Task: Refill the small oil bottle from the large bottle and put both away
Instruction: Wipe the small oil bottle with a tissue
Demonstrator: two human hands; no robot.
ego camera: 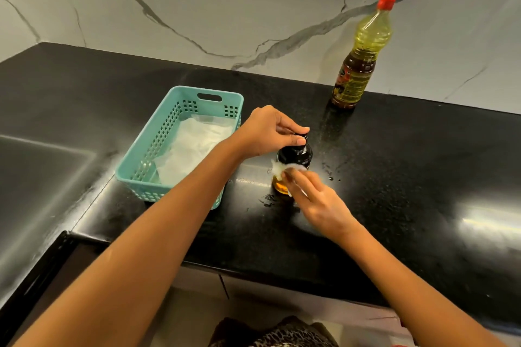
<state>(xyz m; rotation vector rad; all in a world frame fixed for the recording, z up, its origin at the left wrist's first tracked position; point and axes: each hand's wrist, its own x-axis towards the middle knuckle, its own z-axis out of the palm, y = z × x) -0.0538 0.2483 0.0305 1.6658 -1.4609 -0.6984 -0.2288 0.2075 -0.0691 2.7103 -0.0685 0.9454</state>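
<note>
Small oil bottle (294, 159), upright on the counter (423, 177), is steadied at its cap by the pinching left hand (267, 129) while a tissue (280, 169), pinched in the right hand (321, 205), is pressed to its side (drips, likely); large bottle (363, 51) is parked capped behind.

A single wide-angle camera, worn on the head, is supplying the only view. It is looking forward and down across the tabletop (408, 166) and is facing the marble wall (225, 3) behind it. It is sitting close, above the near tabletop edge: both forearms (141, 248) are showing from the bottom of the frame, with the left hand (267, 129) and right hand (318, 205) sitting near centre. The wall is filling the upper third.
</note>
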